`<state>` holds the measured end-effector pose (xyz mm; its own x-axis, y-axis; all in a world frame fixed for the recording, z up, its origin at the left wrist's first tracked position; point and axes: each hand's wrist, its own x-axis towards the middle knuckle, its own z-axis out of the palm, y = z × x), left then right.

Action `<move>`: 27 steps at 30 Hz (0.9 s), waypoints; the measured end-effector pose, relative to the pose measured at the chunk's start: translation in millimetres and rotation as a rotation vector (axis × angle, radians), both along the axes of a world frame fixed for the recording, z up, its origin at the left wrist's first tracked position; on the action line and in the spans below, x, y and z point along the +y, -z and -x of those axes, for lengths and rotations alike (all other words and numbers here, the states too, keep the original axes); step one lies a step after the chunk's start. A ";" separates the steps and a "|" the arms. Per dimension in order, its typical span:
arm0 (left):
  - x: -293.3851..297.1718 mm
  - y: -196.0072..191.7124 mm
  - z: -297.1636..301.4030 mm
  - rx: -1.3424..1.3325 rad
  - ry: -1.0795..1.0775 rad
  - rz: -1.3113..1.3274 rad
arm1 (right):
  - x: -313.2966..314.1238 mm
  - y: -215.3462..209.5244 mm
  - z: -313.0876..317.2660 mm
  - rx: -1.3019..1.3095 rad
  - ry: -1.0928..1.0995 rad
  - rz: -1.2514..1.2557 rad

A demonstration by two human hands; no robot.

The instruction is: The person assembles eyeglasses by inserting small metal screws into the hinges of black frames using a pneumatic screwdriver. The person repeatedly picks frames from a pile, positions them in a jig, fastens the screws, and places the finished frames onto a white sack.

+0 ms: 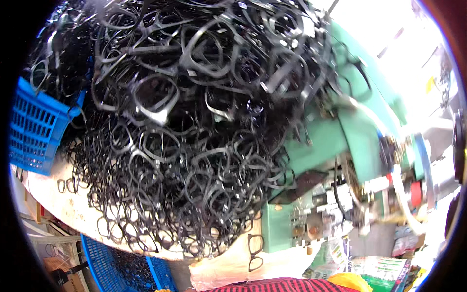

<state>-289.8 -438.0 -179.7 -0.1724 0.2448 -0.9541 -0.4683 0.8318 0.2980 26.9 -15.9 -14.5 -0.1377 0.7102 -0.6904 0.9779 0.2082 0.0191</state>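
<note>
Figure: worktable seen from above, wearer's head camera.

Hazard, as a judgement: the heap of black spectacle frames is tangled and reaches the table rim. Pulling one frame could drag its neighbours along and spill them over the edge. On its far side the heap also leans against the green machine, where loose frames could snag on exposed parts.

Neither the left hand nor the right hand is in the picture, so how far either is open, and whether it holds anything, cannot be told. Only a red-checked garment shows at the lower edge, where the hands would come in.

Just beyond that garment a single spectacle frame lies apart on pale sheeting. Further out and to the left rises the heap, and beyond it to the right stands the machine. A blue basket sits at the heap's far left, and a second blue basket sits below the table rim.
</note>
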 end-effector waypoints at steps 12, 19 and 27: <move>-70.3 -72.8 -2.3 0.113 -0.400 -0.291 | -5.3 28.4 -61.8 0.065 -0.024 0.000; -11.8 -261.6 12.4 -0.232 -0.825 -0.595 | -27.1 11.4 -86.0 0.041 -0.048 0.075; -0.4 -307.5 -20.2 0.448 -0.318 -0.368 | -47.0 46.4 -124.0 0.074 -0.051 0.147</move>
<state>-269.7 -438.5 127.8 -0.6508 0.4130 -0.6370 -0.4393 0.4795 0.7597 150.9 -62.9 -60.9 -0.2253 0.5931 -0.7730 0.9636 0.2528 -0.0869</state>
